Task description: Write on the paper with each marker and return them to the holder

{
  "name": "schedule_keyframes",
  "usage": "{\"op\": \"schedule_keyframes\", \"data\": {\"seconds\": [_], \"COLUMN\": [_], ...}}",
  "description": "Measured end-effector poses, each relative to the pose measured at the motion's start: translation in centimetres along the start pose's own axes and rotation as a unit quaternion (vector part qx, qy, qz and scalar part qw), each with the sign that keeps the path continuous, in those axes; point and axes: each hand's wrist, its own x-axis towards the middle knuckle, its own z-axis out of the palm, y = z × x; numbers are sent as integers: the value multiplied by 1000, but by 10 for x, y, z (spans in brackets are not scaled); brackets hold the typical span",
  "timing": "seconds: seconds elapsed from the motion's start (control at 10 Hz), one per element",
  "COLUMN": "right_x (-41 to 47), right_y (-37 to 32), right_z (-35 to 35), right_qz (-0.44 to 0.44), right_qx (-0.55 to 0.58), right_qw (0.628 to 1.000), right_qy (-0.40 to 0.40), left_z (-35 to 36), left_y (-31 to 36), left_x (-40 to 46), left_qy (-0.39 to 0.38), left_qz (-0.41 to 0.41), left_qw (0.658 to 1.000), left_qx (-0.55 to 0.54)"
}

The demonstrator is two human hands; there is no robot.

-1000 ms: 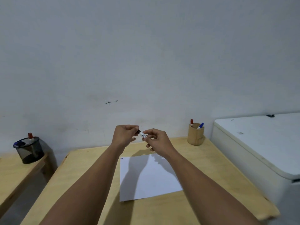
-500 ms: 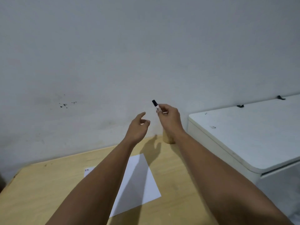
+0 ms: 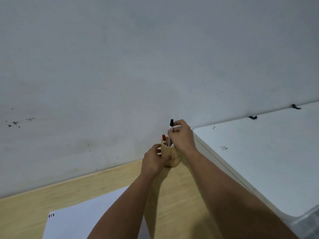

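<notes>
Black-capped marker (image 3: 171, 131): white barrel, upright, cap at 12 o'clock, lower end inside holder (image 3: 170, 156).
Holder: tan wooden cup, upright on tabletop at wall edge.
Red-capped marker (image 3: 164, 138): stands in holder, just at 9 o'clock of black one, cap up.
Paper (image 3: 82, 221): white sheet, flat, well toward 7 o'clock from holder; three short dark strokes (image 3: 51, 215) at its 10 o'clock corner.
</notes>
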Motion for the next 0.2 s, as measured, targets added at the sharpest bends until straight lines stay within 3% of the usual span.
{"op": "schedule_keyframes", "data": {"seconds": [0.1, 0.2], "right_x": [-9, -19], "right_y": [8, -8], "right_z": [5, 3], "right_qz": [18, -4], "right_qx": [-8, 29], "right_qw": [999, 1000], "right_qy": [-26, 8], "left_z": [-3, -10], "left_y": [2, 9], "left_x": [-3, -18], "left_qy": [-9, 1], "left_qz": [11, 31], "left_qw": [1000, 999], "left_qx": [0, 14]}}
